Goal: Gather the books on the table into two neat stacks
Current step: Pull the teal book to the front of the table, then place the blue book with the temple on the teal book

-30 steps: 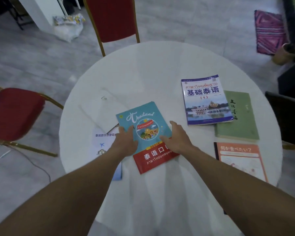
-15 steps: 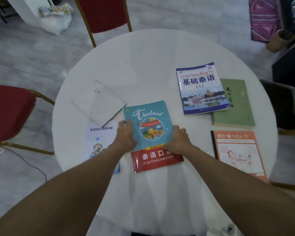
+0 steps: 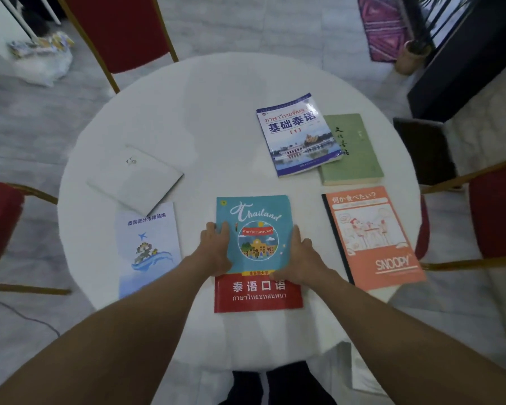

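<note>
Left grip (image 3: 216,248), right grip (image 3: 301,260), both flat

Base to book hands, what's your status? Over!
Left hand and right hand touch Thailand book at its side edges, fingers fairly straight. Book flat on table, no neat stacks yet. Nothing in the way.
</note>
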Demonstrator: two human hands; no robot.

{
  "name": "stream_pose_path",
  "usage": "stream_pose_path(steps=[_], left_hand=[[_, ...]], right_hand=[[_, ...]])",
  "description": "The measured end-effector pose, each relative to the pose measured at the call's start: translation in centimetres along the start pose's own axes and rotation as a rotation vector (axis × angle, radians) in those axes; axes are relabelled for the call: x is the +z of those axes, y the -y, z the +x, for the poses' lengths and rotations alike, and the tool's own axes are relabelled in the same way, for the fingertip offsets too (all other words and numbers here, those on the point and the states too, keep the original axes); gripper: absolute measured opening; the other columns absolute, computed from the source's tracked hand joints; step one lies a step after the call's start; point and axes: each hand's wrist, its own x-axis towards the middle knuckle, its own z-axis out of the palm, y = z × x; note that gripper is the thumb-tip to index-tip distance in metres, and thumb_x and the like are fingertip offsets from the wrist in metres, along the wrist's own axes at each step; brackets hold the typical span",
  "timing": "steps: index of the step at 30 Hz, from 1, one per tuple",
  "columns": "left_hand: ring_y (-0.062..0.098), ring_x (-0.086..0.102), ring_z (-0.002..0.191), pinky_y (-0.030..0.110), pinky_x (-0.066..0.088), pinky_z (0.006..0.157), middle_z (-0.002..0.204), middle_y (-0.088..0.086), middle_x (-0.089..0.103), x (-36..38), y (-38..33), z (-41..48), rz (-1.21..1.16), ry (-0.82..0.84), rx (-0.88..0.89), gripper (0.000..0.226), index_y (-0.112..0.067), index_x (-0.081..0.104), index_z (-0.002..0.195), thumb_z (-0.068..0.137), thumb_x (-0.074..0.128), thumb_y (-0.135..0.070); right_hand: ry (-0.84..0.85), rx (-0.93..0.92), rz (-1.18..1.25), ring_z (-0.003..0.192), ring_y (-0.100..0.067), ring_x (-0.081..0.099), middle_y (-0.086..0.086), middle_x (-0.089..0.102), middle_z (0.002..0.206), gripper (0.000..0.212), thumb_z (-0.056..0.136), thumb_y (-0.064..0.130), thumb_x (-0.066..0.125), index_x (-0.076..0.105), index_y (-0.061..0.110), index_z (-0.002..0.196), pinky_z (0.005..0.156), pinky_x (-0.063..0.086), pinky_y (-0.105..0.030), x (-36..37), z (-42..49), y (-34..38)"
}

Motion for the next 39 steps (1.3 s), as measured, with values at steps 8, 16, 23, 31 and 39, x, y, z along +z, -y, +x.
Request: stream_pose_path(steps=[8,16,23,31,39], left_hand=[[0.030,0.030,0.130,0.037,0.043,0.105,0.140,0.016,0.022,0.6,-1.2,-1.0,0.082,0.065,0.027,0.096,-0.010,0.012,0.149,0.078,0.074,-0.026],[0.024,0.035,0.129,0.037,0.047,0.102,0.139,0.010,0.030,-0.7,-2.0,0.4,-0.069,-0.046,0.032,0.063,-0.015,0.038,0.128,0.079,0.073,-0.032],[0.032,0.030,0.138,0.043,0.038,0.108,0.148,0.015,0.029,-4.7,-4.8,5.0,-0.092,-0.159,0.052,0.070,-0.008,0.028,0.146,0.089,0.060,-0.035],[0.032,0.040,0.131,0.042,0.041,0.104,0.145,0.015,0.036,-8.3,-8.5,12.1,-0.166,-0.204,0.019,0.062,-0.007,0.033,0.142,0.092,0.055,-0.038],[0.025,0.046,0.126,0.034,0.047,0.091,0.141,0.011,0.041,-9.1,-11.3,18.9,-0.274,-0.205,-0.051,0.057,-0.011,0.037,0.138,0.092,0.058,-0.038]], right_hand=[[-0.010,0.008,0.004,0.125,-0.025,0.050,-0.008,0.031,0.141,0.138,0.060,0.047,0.091,-0.008,0.032,0.156,0.087,0.052,-0.035,0.9,-1.9,-1.3],[-0.098,-0.054,-0.014,0.115,-0.021,0.049,0.000,0.039,0.120,0.100,0.055,0.062,0.083,0.032,0.027,0.134,0.088,0.052,-0.038,-2.2,-1.0,-0.3],[-0.232,-0.045,0.005,0.144,-0.029,0.031,-0.010,0.023,0.157,0.103,0.078,0.061,0.070,0.017,0.019,0.156,0.110,0.036,-0.043,-7.6,2.5,0.5],[-0.432,-0.104,0.067,0.133,-0.030,0.040,-0.010,0.040,0.144,0.073,0.087,0.046,0.068,0.037,0.013,0.144,0.109,0.039,-0.043,-14.1,7.8,1.1],[-0.571,-0.135,0.075,0.131,-0.026,0.040,-0.007,0.043,0.144,0.074,0.087,0.048,0.068,0.035,0.015,0.145,0.109,0.037,-0.042,-19.4,14.4,1.1]])
